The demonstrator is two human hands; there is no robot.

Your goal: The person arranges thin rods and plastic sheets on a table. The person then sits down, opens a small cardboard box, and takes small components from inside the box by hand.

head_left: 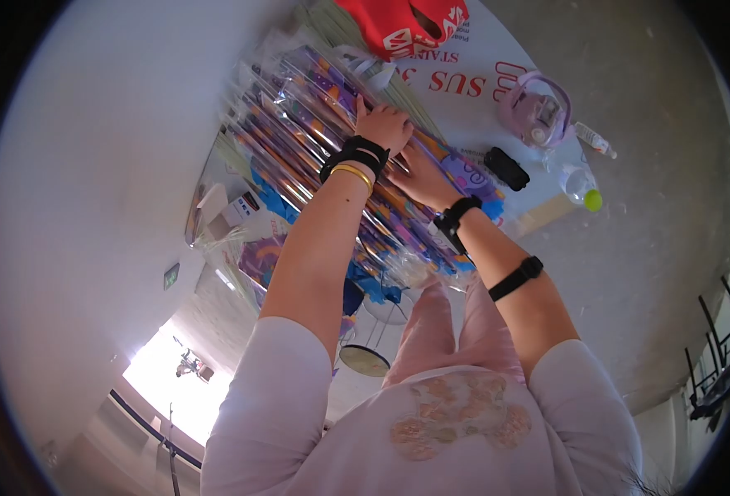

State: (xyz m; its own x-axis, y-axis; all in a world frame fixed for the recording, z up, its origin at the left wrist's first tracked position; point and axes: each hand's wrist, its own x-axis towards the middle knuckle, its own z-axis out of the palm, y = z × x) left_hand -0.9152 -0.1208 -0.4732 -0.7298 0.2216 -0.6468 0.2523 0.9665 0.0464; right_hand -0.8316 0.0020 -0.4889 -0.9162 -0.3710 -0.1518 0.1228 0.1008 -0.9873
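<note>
Many thin, long packets (299, 128) in glossy, crinkled clear plastic, purple and orange patterned — too overlapped to count — lay on the table (497, 50), long axis slanting from far left to near right. The left hand (385, 128) rested on them, fingers partly bent, the right hand (421, 178) just beside it, fingertips hidden; whether either gripped, I cannot tell. To their right sat one black case (506, 169), one lilac jug (537, 114) and one green-capped clear bottle (577, 183).

Several long, shiny, clear-wrapped pkgs (294, 124), multicolored w/ purple & orange, lie side by side on white tbl (485, 54).
</note>
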